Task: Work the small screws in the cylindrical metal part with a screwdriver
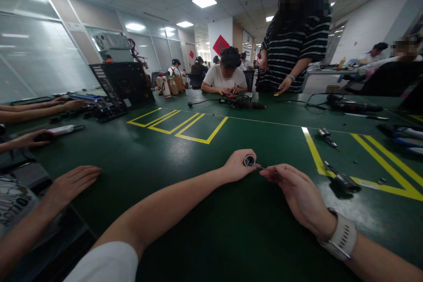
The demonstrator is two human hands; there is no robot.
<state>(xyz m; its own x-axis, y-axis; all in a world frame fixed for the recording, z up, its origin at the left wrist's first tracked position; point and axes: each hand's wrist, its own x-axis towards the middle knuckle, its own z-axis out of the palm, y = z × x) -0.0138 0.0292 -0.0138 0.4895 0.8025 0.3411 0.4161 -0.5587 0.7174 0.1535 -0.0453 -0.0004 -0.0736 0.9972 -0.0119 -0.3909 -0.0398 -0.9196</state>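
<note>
Remotely, toward the near edge of the desk point(188, 246), my left hand point(238, 165) grips a hollow cylinder point(249, 161), my right hand point(299, 191) pinching a thin rod point(261, 167): probing, apparently, and needing steady aim.

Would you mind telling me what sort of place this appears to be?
Probably a shared workshop or hands-on training room: a green table marked with yellow tape outlines, what looks like a corded power tool, and a black equipment case standing at the left.
</note>
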